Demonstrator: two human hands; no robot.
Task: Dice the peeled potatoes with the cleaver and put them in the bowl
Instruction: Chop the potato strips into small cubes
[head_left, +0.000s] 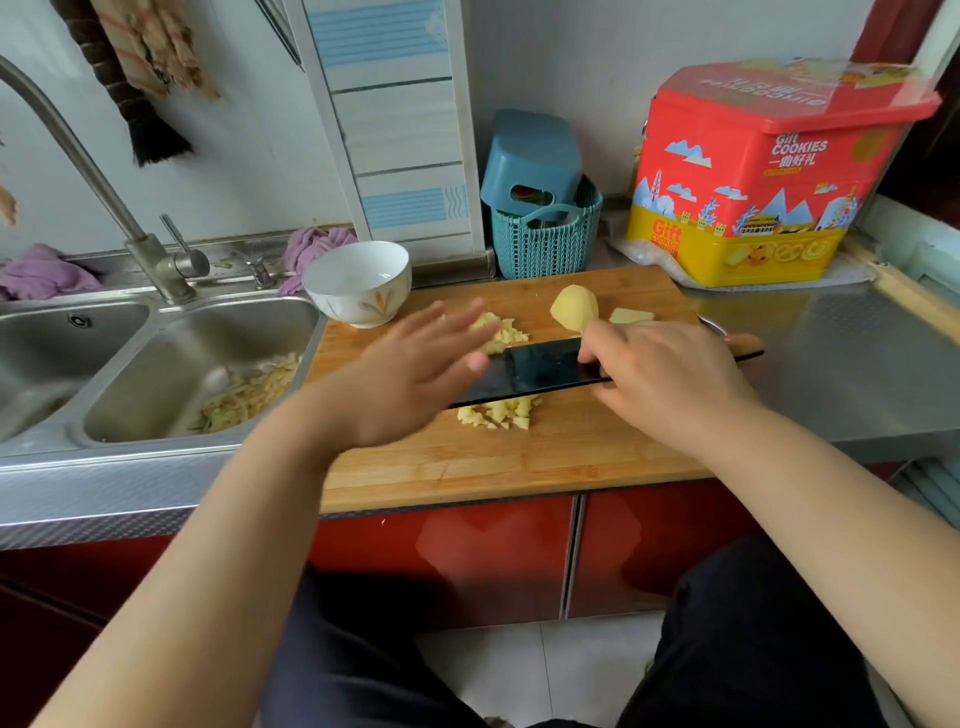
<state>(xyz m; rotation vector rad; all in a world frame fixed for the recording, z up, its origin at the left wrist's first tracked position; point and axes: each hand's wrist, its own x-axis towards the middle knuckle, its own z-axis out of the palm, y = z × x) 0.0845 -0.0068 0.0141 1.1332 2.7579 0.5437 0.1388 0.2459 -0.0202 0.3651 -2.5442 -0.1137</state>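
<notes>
Right hand (670, 384) gripping cleaver (540, 371) flat over near dice (498, 415), likely for scooping. Left hand (415, 379) hovering open-fingered to sweep far dice (501, 332). Bowl (358, 283) waiting far-left, apparently empty; potato (574, 306) uncut.

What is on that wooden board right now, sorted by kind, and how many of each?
Heaps of diced potato: 2
Uncut potato chunk: 1
Potato slice: 1
Cleaver: 1
White bowl, on the board's corner: 1
Total: 6
</notes>
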